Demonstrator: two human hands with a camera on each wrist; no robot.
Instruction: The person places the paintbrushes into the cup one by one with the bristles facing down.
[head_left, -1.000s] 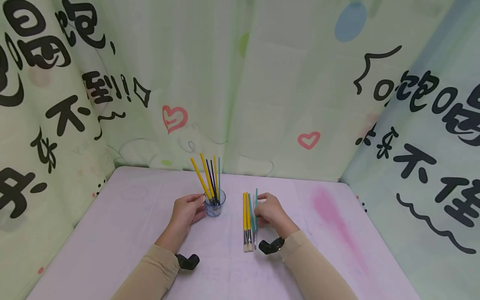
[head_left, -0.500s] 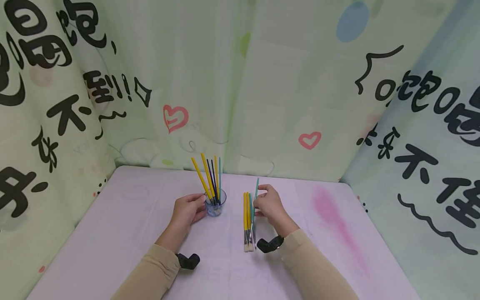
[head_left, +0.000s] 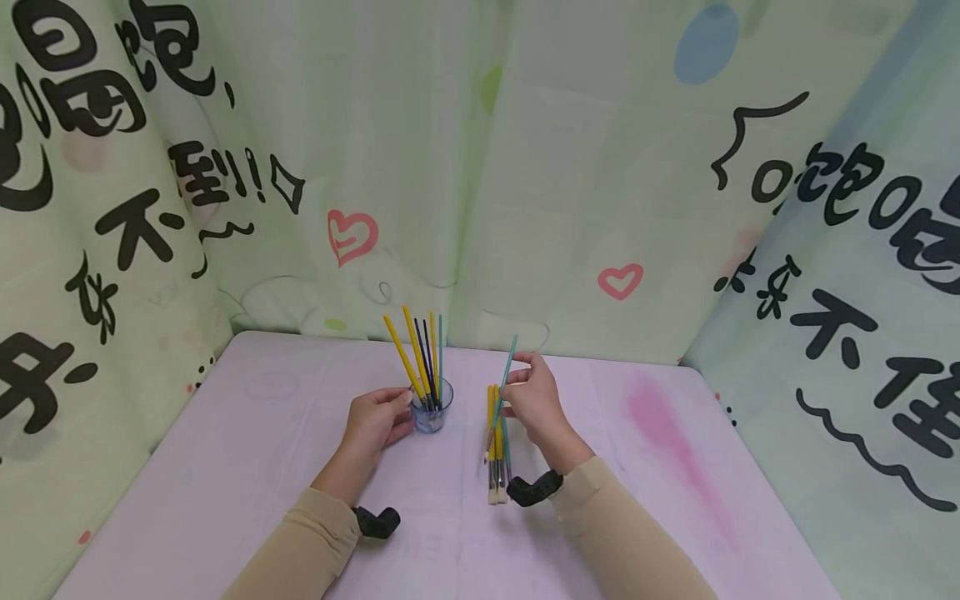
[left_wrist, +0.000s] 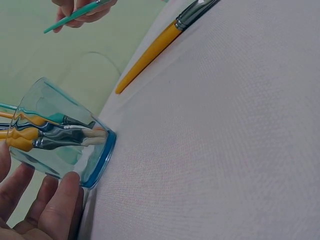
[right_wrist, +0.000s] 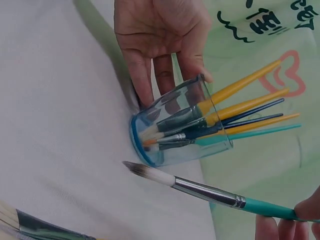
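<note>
A clear cup with a blue base (right_wrist: pixel 145 150) holds several yellow, dark blue and teal brushes, bristles down. My left hand (head_left: pixel 375 425) is at the cup's left side, fingers and thumb around its wall; in the left wrist view the fingertips (left_wrist: pixel 67 190) touch the glass. My right hand (head_left: pixel 536 404) pinches a teal brush (right_wrist: pixel 270 208) by its handle, raised off the table with the bristles pointing down. Below it, yellow brushes (head_left: pixel 491 433) and a teal brush (head_left: pixel 506 442) lie side by side on the table.
The table has a pale pink cloth (head_left: pixel 247 433) with a darker pink streak (head_left: pixel 675 442) at the right. Behind and on both sides hangs a light green curtain (head_left: pixel 420 167) with black writing and hearts.
My right hand has lifted the teal brush from beside the others and moved it up and left, its bristle end swinging leftward over them. My left hand has stayed at the cup.
</note>
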